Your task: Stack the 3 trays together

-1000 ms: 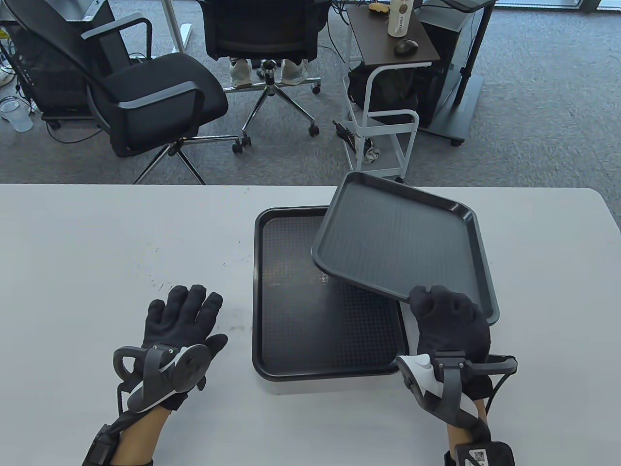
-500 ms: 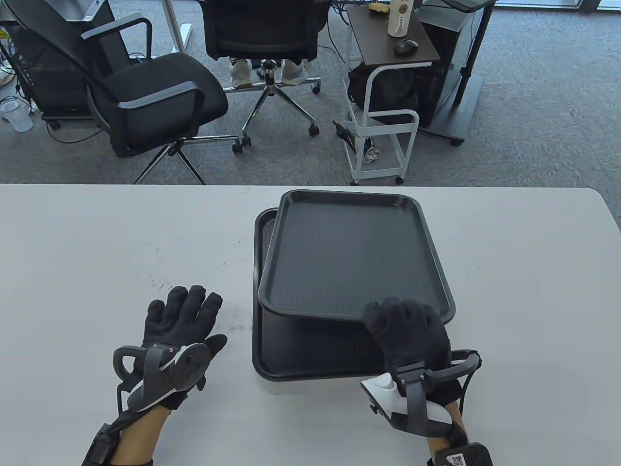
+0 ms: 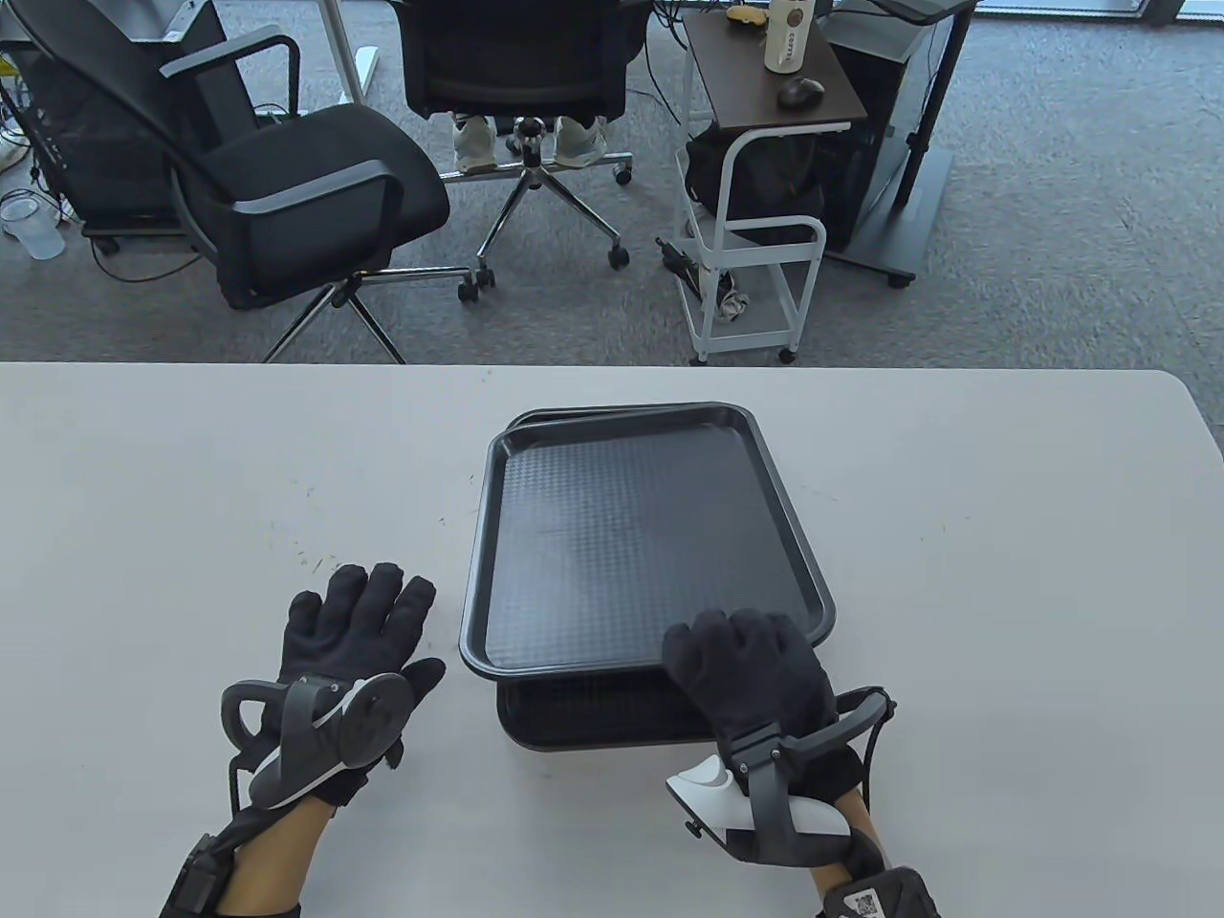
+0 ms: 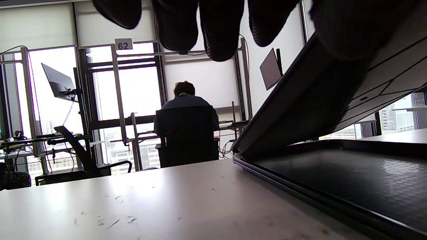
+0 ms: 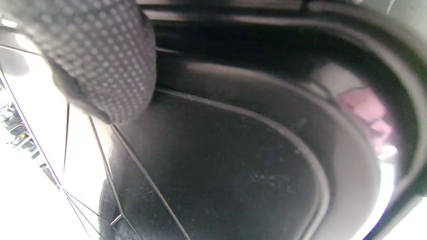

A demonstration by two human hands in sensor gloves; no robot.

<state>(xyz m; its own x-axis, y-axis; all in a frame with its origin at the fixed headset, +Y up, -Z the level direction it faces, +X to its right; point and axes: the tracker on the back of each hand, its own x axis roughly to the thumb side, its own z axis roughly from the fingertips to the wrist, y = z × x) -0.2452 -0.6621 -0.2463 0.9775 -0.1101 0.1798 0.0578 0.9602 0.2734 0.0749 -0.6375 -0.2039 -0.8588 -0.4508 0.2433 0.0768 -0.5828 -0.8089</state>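
Note:
My right hand grips the near right corner of a dark tray. It holds that tray tilted just above a black tray that lies flat on the table. The two nearly line up, and the lower tray's near edge and far rim still show. In the left wrist view the held tray's underside slants up over the lower tray. In the right wrist view a fingertip presses the tray's underside. My left hand lies flat and open on the table, left of the trays.
The white table stretches left and right of the trays. Beyond its far edge stand office chairs and a white cart. A person sits in the distance with their back turned.
My right hand has carried the dark tray left and toward me, turning it into line over the black tray and lowering it. My left hand has not moved.

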